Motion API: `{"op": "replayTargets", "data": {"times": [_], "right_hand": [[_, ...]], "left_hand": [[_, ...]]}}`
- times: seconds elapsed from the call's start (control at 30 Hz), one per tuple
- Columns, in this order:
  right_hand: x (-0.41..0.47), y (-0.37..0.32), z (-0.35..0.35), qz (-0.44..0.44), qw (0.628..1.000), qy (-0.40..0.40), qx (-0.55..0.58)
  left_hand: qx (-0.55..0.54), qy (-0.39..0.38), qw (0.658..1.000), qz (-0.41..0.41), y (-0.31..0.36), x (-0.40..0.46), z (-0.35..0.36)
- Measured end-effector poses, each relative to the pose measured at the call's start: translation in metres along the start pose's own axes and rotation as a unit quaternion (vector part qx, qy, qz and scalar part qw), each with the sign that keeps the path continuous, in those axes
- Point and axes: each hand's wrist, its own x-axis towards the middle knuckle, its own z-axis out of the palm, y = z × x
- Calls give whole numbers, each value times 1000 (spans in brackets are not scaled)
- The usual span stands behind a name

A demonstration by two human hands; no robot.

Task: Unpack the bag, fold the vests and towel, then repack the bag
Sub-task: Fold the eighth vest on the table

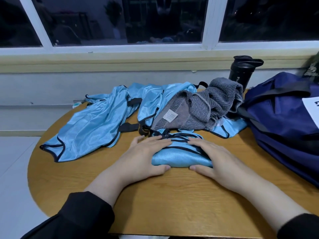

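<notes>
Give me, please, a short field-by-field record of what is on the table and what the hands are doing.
surface: round wooden table
left hand: flat, pressing the folded vest from its left side
right hand: flat, pressing the same vest from its right side
unfolded vests: light blue, spread loose behind the hands
towel: grey, crumpled, lying on the vests
bag: navy, at the table's right edge
bottle: black, upright behind the towel

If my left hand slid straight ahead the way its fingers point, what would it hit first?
Probably the crumpled grey ribbed towel, just beyond the left hand pressing the folded light-blue vest; depth is uncertain.
</notes>
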Motion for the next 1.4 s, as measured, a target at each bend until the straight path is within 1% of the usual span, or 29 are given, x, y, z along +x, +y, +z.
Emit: {"op": "replayTargets", "data": {"times": [0.07,0.13,0.2,0.27,0.3,0.33,0.4,0.43,0.47,0.53,0.6,0.67,0.7,0.73,0.8,0.87,0.93,0.97,1.0,1.03,1.13,1.17,1.2,1.23,1.4], "right_hand": [[1,-3,0,-3,1000,22,-9],[4,-12,-10,34,999,29,15],[8,-21,-26,92,992,33,80],[11,-32,-42,132,975,41,172],[11,-39,-50,152,957,38,245],[10,-46,-55,174,925,25,336],[6,-57,-59,219,838,-9,500],[3,-61,-59,236,806,-16,543],[1,-64,-58,248,786,-22,566],[-5,-66,-54,259,757,-31,599],[-11,-68,-52,262,733,-36,627],[-16,-69,-50,258,721,-39,642],[-18,-70,-51,255,723,-43,641],[-20,-71,-51,253,728,-49,636],[-23,-71,-55,256,733,-66,627],[-24,-73,-60,260,732,-81,625],[-26,-78,-63,257,732,-94,624],[-27,-80,-65,252,731,-96,627],[-29,-81,-65,248,729,-92,631],[-31,-80,-66,246,729,-78,634],[-44,-73,-77,250,724,-10,643],[-50,-70,-83,251,723,11,644],[-57,-67,-90,250,724,29,642],[-63,-64,-98,250,727,44,638],[-104,-36,-153,247,746,128,606]], "left_hand": [[-32,11,999,-2,3,-3,-2],[-116,36,992,-38,6,-6,-4],[-230,65,968,-71,8,-7,-10],[-351,90,928,-85,12,-8,-19],[-402,96,905,-96,15,-9,-25],[-447,91,883,-109,20,-8,-30],[-499,65,853,-137,32,-5,-39],[-513,52,844,-150,38,-4,-42],[-526,45,834,-163,43,-4,-44],[-563,48,804,-187,47,-7,-44],[-616,53,762,-195,49,-11,-42],[-660,56,723,-196,53,-15,-40],[-668,58,715,-198,56,-17,-40],[-668,62,712,-205,58,-18,-40],[-658,62,718,-217,63,-19,-42],[-641,51,733,-221,70,-20,-46],[-617,28,758,-212,80,-19,-51],[-609,27,766,-206,87,-17,-53],[-608,39,766,-205,95,-13,-55],[-617,60,756,-208,102,-10,-56],[-673,108,703,-202,120,2,-58],[-679,114,698,-196,127,5,-57],[-672,122,703,-198,133,9,-55],[-655,130,716,-205,138,13,-52],[-540,122,805,-214,173,46,-34]]}}
